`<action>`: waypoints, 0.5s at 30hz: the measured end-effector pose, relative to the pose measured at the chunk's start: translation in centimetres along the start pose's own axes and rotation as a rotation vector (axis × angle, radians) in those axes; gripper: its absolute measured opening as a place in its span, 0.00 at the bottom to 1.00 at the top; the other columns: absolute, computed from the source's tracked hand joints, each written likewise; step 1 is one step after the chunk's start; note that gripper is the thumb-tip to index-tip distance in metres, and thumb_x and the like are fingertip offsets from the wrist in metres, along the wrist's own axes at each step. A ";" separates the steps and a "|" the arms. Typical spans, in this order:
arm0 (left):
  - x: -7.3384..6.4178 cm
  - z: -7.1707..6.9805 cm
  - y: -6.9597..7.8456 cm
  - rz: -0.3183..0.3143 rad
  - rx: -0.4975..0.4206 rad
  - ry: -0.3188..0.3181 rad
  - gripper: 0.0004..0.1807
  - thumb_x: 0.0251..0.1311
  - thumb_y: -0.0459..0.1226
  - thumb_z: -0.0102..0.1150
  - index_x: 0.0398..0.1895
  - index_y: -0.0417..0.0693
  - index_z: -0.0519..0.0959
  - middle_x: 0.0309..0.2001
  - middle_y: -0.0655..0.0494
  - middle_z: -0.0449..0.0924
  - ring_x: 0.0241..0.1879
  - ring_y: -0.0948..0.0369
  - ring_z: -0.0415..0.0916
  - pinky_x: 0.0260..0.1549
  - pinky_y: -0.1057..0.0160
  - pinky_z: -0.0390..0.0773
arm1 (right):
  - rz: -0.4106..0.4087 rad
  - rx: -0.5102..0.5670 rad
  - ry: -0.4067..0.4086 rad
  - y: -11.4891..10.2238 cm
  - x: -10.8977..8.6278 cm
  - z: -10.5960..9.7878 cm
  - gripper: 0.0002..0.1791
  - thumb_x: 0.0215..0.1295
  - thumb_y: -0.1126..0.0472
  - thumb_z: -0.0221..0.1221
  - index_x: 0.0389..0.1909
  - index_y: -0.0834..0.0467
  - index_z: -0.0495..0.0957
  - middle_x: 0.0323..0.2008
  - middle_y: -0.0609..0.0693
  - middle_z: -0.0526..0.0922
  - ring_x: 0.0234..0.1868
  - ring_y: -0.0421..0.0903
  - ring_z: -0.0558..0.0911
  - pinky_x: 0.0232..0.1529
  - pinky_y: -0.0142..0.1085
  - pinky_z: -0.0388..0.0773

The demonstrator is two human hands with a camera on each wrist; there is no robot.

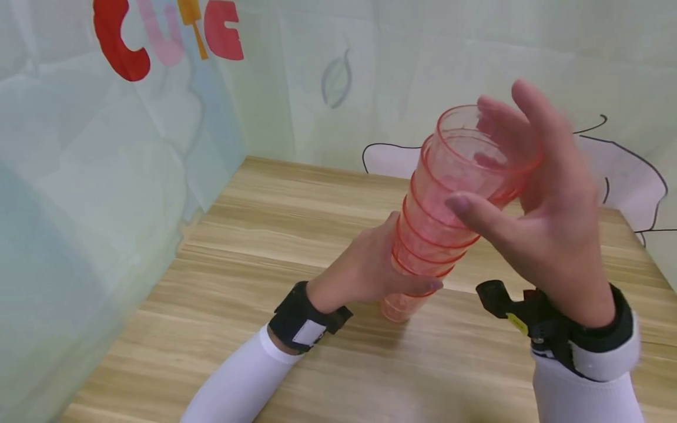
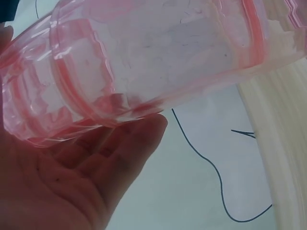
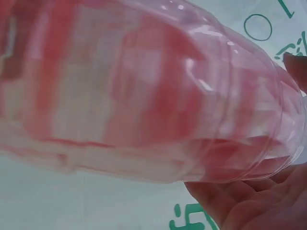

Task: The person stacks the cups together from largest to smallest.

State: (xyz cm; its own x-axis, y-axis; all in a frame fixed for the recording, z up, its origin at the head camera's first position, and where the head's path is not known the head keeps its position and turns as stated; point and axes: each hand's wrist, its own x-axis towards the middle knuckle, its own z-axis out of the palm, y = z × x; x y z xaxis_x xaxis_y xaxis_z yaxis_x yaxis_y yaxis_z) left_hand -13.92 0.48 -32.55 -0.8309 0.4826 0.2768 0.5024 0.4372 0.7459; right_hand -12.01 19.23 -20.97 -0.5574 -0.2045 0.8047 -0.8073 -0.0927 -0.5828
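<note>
A stack of several clear pink plastic cups (image 1: 431,220) stands tilted over the table, its open rims facing up and to the right. My left hand (image 1: 372,264) grips the lower part of the stack, thumb across the near side. In the left wrist view, that hand's fingers (image 2: 129,153) lie along the underside of the pink plastic. Around the top cup's rim my right hand (image 1: 555,194) is spread, thumb overlapping the near side and fingers extended beyond the far edge. The right wrist view has the cups (image 3: 168,91) filling most of it, blurred, with fingers below.
The wood-grain table (image 1: 254,235) lies beneath the hands. Printed pale sheets (image 1: 132,147) hang along the left and back sides, with coloured letters at upper left. Both wrists carry black straps (image 1: 298,317).
</note>
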 end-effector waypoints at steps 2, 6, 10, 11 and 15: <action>0.0 -0.2 -0.1 0.003 -0.021 -0.005 0.43 0.44 0.60 0.76 0.60 0.58 0.64 0.44 0.68 0.76 0.39 0.67 0.77 0.42 0.62 0.78 | 0.007 0.040 0.009 0.5 -0.6 -0.1 0.49 0.48 0.73 0.74 0.72 0.67 0.62 0.64 0.73 0.69 0.68 0.66 0.67 0.60 0.44 0.75; -0.1 -0.6 -0.2 0.023 -0.061 -0.042 0.40 0.45 0.63 0.73 0.57 0.61 0.66 0.41 0.68 0.78 0.37 0.67 0.77 0.41 0.62 0.79 | 0.016 0.026 0.009 1.0 -1.4 -0.3 0.47 0.52 0.68 0.75 0.72 0.69 0.62 0.64 0.73 0.70 0.65 0.65 0.70 0.58 0.40 0.76; -0.3 -1.2 -0.3 0.078 -0.042 -0.050 0.34 0.48 0.65 0.71 0.53 0.65 0.69 0.38 0.70 0.78 0.37 0.69 0.76 0.42 0.62 0.78 | 0.027 -0.102 -0.025 1.1 -2.0 -0.7 0.44 0.55 0.61 0.74 0.70 0.69 0.65 0.60 0.69 0.75 0.58 0.60 0.76 0.58 0.37 0.76; -0.4 -1.4 -0.4 0.098 0.008 -0.034 0.34 0.48 0.66 0.70 0.54 0.66 0.69 0.40 0.72 0.77 0.40 0.70 0.75 0.44 0.62 0.77 | 0.027 -0.148 -0.042 1.1 -2.1 -0.8 0.42 0.57 0.59 0.74 0.69 0.69 0.66 0.58 0.68 0.76 0.56 0.59 0.76 0.59 0.37 0.75; -1.1 -2.2 -0.1 0.098 0.307 0.031 0.47 0.46 0.71 0.67 0.69 0.65 0.67 0.58 0.68 0.76 0.61 0.64 0.69 0.61 0.52 0.67 | 0.004 -0.364 -0.119 1.0 -2.8 -1.5 0.40 0.63 0.44 0.68 0.66 0.68 0.71 0.56 0.61 0.79 0.57 0.53 0.76 0.62 0.37 0.70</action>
State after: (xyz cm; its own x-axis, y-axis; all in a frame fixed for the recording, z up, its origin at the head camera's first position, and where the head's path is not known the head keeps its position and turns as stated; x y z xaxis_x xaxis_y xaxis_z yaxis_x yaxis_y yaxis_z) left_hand -13.63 -1.77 -31.60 -0.7798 0.5125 0.3595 0.6248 0.6011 0.4983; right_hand -11.51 21.13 -23.66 -0.5519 -0.3179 0.7709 -0.8329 0.2565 -0.4905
